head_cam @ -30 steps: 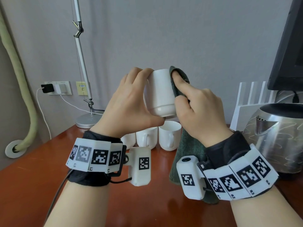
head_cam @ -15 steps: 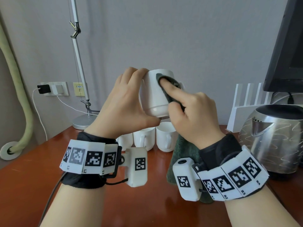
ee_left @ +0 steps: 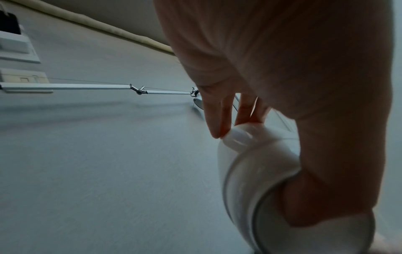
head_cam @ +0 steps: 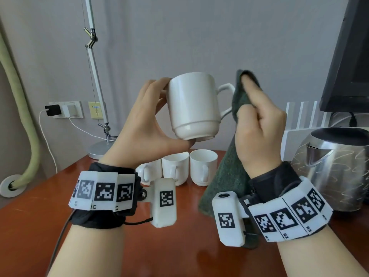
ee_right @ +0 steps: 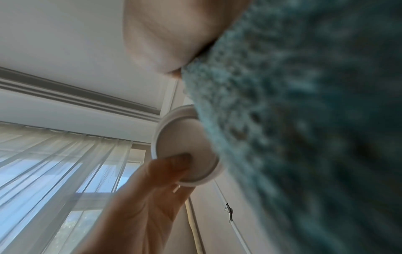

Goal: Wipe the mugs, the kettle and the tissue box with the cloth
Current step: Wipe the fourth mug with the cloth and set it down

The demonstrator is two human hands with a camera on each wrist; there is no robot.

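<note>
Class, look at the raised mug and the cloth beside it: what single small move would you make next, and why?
Probably bring the cloth left onto the handle. The left hand holds the white mug upright with the handle turned toward the right hand, which grips the cloth just beside the handle.
</note>
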